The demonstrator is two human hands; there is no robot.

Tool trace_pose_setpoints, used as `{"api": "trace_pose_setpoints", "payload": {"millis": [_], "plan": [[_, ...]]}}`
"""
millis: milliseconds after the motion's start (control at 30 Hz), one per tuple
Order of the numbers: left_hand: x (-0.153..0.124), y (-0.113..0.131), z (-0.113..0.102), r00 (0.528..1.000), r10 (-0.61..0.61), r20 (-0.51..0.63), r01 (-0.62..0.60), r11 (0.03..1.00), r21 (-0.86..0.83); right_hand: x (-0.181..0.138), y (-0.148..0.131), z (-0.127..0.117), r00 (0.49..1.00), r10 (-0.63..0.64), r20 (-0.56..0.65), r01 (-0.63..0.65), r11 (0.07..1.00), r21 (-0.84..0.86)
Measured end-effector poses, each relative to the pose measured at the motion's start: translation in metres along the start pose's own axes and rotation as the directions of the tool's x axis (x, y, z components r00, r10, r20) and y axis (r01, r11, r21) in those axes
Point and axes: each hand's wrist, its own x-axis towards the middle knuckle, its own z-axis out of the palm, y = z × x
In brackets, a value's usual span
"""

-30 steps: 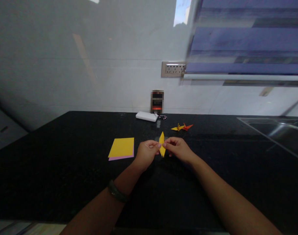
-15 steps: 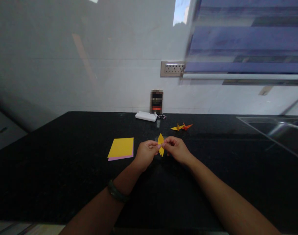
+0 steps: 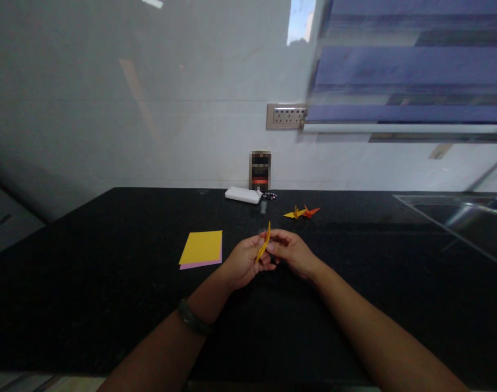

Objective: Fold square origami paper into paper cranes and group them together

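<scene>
Both hands meet over the middle of a black counter (image 3: 109, 305). My left hand (image 3: 243, 262) and my right hand (image 3: 292, 252) each pinch a small folded yellow paper piece (image 3: 263, 247), which now stands edge-on and tilted between the fingers. A dark band sits on my left wrist. Left of my hands lies a small stack of square sheets (image 3: 201, 248), yellow on top with a pink one under it. Behind my right hand stand a yellow paper crane (image 3: 295, 213) and an orange paper crane (image 3: 311, 212), side by side.
At the back wall lie a white flat box (image 3: 244, 194), a small dark upright pack (image 3: 260, 170) and a string of beads. A wall socket (image 3: 286, 116) is above them. A steel sink (image 3: 456, 218) is set into the counter at the right.
The folded yellow piece has turned from flat-on to edge-on and slanted, and my fingers have closed in over it. The hands stay in the same spot.
</scene>
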Motion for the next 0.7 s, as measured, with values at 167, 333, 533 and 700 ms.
{"api": "trace_pose_setpoints", "payload": {"millis": [167, 333, 533, 700], "plan": [[0.003, -0.004, 0.001, 0.999, 0.003, -0.036, -0.001, 0.998, 0.069, 0.001, -0.001, 0.002, 0.998, -0.045, -0.046, 0.046, 0.999, 0.017], [0.008, -0.008, -0.004, 0.943, 0.233, -0.239, -0.172, 0.953, 0.249, 0.003, -0.002, 0.000, 0.993, -0.042, -0.114, 0.041, 0.999, -0.006], [0.004, 0.001, -0.001, 0.939, 0.253, -0.232, -0.165, 0.926, 0.339, 0.005, -0.003, -0.007, 0.989, 0.001, -0.149, -0.024, 0.988, -0.151], [0.003, 0.002, -0.001, 0.888, 0.309, -0.340, -0.146, 0.891, 0.430, 0.005, -0.002, -0.011, 0.992, -0.026, -0.126, -0.005, 0.971, -0.240]]}}
